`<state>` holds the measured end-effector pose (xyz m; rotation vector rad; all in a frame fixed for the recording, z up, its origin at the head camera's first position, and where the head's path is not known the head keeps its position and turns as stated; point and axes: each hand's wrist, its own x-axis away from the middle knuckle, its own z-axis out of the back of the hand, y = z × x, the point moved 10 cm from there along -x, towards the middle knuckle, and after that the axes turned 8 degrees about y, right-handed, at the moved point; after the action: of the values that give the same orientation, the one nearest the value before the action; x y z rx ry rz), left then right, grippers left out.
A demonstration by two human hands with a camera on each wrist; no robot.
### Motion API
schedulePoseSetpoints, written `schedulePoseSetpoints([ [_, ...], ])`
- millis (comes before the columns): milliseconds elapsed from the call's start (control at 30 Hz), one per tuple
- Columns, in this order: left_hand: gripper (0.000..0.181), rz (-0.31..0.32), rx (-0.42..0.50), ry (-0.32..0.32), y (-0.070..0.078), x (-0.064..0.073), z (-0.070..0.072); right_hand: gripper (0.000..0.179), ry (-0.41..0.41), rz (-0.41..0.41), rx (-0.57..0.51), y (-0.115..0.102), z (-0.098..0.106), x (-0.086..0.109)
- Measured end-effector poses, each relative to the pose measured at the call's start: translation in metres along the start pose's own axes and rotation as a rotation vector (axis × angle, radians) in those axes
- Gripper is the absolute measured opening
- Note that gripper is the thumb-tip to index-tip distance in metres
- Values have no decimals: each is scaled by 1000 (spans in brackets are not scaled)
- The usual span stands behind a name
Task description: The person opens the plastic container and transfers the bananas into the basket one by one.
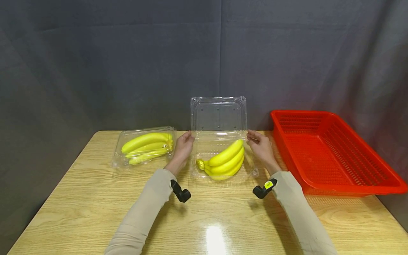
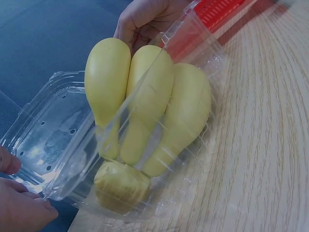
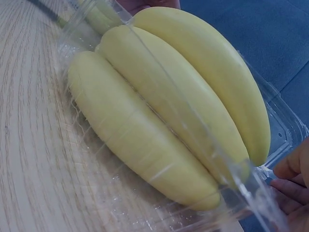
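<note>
A clear plastic clamshell container [image 1: 197, 170] sits before me with its lid [image 1: 218, 114] standing raised at the back. Inside its base lies a bunch of bananas [image 1: 227, 162], stem to the left. My left hand [image 1: 184, 145] pinches the container's left edge near the hinge; in the left wrist view its thumb and fingers are on either side of the plastic. At the opposite edge, also by the hinge, my right hand [image 1: 260, 148] pinches the plastic between thumb and fingers. Part of the right hand's grip is cut off in the right wrist view.
To the left, a second clear container [image 1: 118, 156], lid down, holds another bunch of bananas [image 1: 145, 141]. A red plastic basket [image 1: 322, 189] stands on the right of the wooden table [image 1: 178, 230]. Behind the table hangs a dark grey curtain [image 1: 143, 71].
</note>
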<state>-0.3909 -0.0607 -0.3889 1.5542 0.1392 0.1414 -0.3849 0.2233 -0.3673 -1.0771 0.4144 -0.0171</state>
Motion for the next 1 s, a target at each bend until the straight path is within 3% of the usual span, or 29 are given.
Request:
schedulePoseSetpoints([
  [1000, 51, 10, -5, -54, -1, 4, -7, 42, -55, -45, 3, 7, -5, 3],
])
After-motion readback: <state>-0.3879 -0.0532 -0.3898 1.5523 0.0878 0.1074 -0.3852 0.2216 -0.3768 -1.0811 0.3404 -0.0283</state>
